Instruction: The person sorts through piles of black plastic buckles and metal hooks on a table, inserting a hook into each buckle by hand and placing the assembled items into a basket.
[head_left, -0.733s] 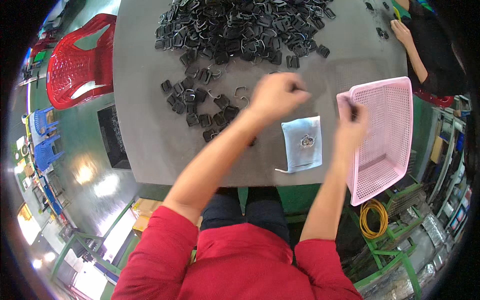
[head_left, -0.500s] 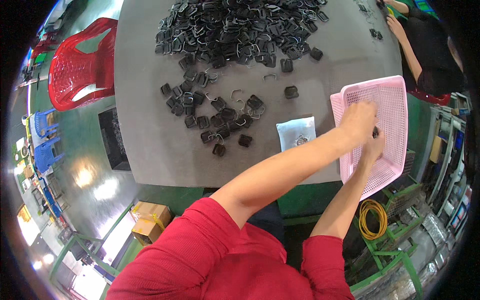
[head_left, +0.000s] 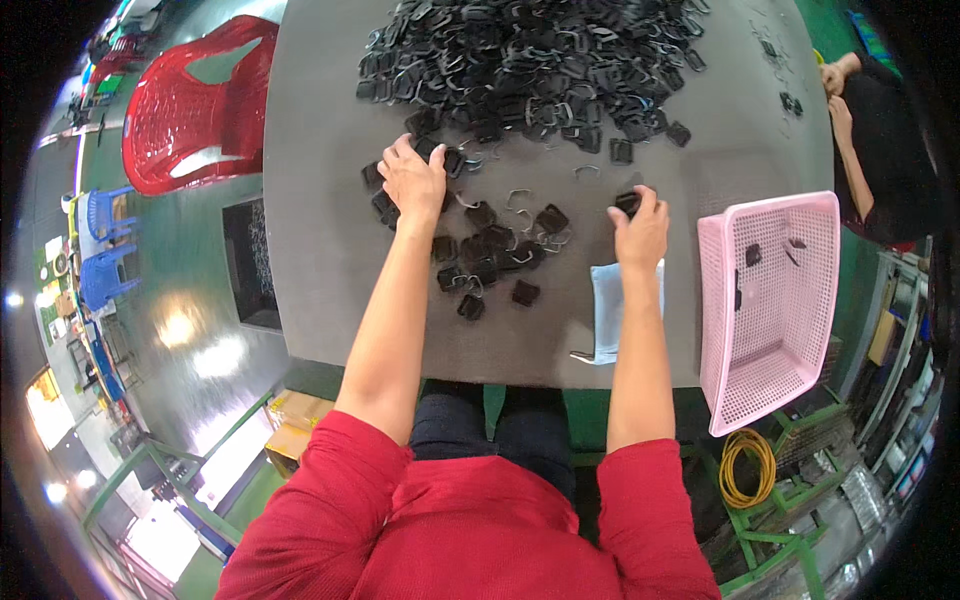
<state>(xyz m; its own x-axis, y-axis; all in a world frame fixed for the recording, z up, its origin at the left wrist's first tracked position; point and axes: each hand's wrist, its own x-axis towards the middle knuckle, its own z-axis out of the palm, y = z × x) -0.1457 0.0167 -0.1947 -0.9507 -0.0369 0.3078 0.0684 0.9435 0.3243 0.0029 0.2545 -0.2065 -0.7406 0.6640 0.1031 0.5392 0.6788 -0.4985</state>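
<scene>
My left hand (head_left: 413, 180) lies palm down on a small cluster of black plastic buckles (head_left: 490, 255) in the middle of the grey table (head_left: 310, 260), fingers curled over some of them. My right hand (head_left: 640, 228) pinches one black buckle (head_left: 627, 202) at its fingertips, just above a small clear plastic bag (head_left: 608, 310). A large heap of black buckles (head_left: 530, 60) with thin metal clips fills the far side of the table. To the right a pink perforated basket (head_left: 770, 340) holds a few black pieces.
A red plastic chair (head_left: 195, 105) stands left of the table, with blue stools further left. Another person's arms (head_left: 840, 95) reach in at the far right corner. A coil of yellow cable (head_left: 745, 465) lies on green framing below the basket.
Both hands have left the pink basket and come back over the table. The left now rests on the loose buckles; the right has closed on one buckle.
</scene>
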